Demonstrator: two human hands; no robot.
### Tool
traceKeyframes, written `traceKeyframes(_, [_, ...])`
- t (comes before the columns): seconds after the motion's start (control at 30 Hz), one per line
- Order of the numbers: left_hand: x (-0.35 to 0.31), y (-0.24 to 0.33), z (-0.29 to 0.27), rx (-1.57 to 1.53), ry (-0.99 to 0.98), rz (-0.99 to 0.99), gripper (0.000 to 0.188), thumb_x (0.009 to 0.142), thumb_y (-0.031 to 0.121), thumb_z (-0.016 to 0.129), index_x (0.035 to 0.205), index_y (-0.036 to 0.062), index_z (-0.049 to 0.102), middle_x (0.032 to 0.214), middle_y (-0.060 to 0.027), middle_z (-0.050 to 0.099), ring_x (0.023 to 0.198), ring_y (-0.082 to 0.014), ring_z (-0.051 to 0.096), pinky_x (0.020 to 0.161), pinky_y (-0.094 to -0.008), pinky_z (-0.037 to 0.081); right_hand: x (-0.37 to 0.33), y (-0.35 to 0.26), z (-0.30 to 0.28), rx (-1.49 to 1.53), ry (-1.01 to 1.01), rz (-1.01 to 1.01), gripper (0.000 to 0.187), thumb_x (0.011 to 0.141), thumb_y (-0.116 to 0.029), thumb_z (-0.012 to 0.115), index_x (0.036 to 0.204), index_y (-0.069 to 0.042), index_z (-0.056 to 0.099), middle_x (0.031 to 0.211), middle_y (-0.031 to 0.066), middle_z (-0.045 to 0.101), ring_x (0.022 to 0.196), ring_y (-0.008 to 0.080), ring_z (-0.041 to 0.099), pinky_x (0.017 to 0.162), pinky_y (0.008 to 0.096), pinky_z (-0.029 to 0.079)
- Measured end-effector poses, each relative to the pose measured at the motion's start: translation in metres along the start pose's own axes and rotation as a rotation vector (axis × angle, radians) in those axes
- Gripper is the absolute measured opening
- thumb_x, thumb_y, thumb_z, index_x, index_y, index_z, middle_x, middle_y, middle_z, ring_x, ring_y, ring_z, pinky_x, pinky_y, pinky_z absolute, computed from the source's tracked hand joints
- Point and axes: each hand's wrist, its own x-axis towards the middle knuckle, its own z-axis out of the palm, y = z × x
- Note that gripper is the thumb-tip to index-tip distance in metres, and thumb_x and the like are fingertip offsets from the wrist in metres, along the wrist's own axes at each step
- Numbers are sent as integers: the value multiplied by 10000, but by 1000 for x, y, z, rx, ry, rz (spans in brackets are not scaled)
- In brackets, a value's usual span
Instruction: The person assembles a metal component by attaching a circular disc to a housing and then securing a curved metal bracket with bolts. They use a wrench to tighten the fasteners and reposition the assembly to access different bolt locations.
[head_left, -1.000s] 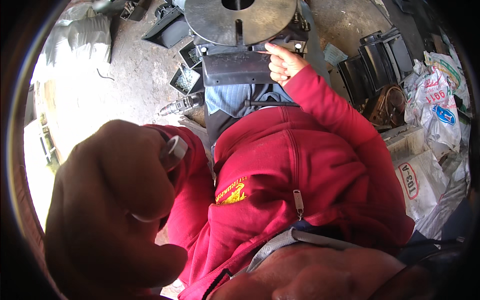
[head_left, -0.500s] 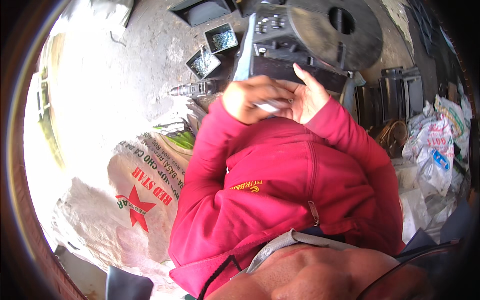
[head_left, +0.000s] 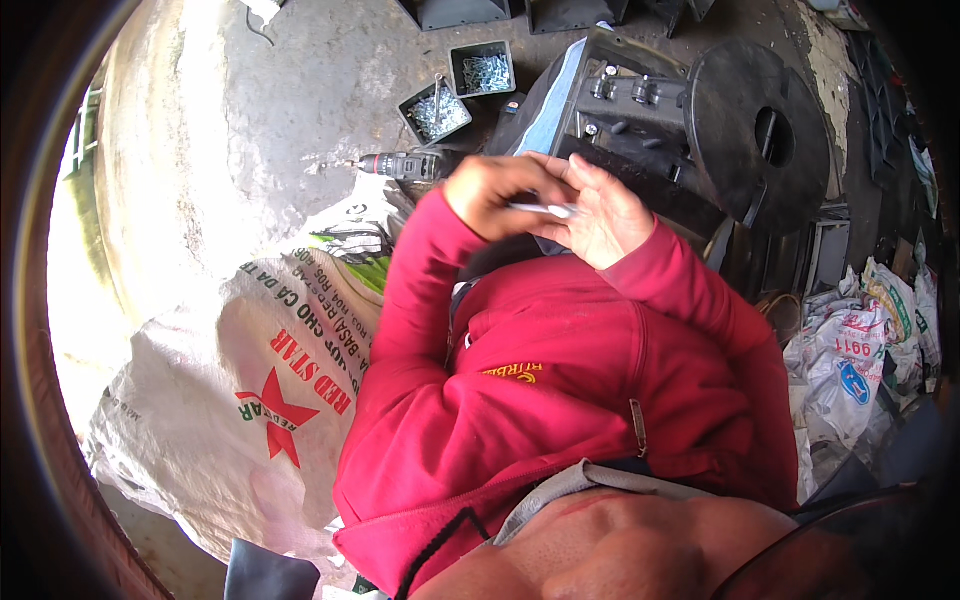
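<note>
A big white woven sack [head_left: 190,420] with a red star takes up the person's left side, tucked close by the body, perhaps to be within easy reach. Beyond the hands sits a black housing [head_left: 640,120], its dark slotted disc [head_left: 730,125] on the right; blue cloth [head_left: 552,112] runs along its left edge, maybe as padding. On the right, crumpled white sacks [head_left: 850,370] are heaped, well apart from the hands.

The power drill [head_left: 400,166] lies on its side near the left hand [head_left: 500,195], its bit pointing away to the left, handy for picking up. Past it on the concrete floor [head_left: 300,90], the near bin [head_left: 458,127] and the far bin [head_left: 490,94] stand side by side, likely to stop their small metal fasteners [head_left: 486,72] scattering.

The left hand's fingers pinch a slim pale piece [head_left: 540,209]; blur hides what it is. Its end meets the right hand [head_left: 605,215], which is spread, palm up and gripping nothing that shows, seemingly to steady or receive it, just in front of the housing.
</note>
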Motion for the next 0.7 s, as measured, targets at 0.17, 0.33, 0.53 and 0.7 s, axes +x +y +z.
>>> traceKeyframes(0.17, [0, -139, -78, 129, 558, -634, 185, 877, 212, 679, 993, 76, 728, 821, -89, 706, 744, -192, 670, 716, -311, 525, -20, -19, -24, -268, -176, -57, 506, 982, -315, 509, 1379, -6, 446, 1252, 113, 598, 1203, 220, 557, 968, 352, 462])
traceKeyframes(0.33, [34, -276, -94, 595, 521, -1123, 350, 784, 436, 711, 1058, 221, 734, 920, -97, 725, 893, -267, 696, 818, -394, 528, -46, -25, -71, -345, -71, -83, 517, 999, -256, 470, 1400, 55, 375, 1194, 118, 596, 1098, 210, 595, 929, 347, 497])
traceKeyframes(0.53, [127, -353, -64, 753, 262, -1124, 305, 876, 356, 598, 1091, 176, 719, 1096, -134, 693, 1042, -299, 664, 880, -409, 530, -35, -48, -57, -486, 420, 295, 599, 987, -314, 498, 1443, 32, 320, 1260, 122, 552, 1139, 235, 573, 933, 354, 487])
traceKeyframes(0.7, [163, -405, -37, 799, -14, -1090, 320, 921, 267, 514, 1147, 127, 691, 1207, -153, 647, 1145, -293, 616, 928, -430, 509, -48, -44, -95, -462, 263, 265, 655, 975, -386, 508, 1470, -16, 292, 1304, 132, 510, 1191, 272, 540, 950, 402, 477])
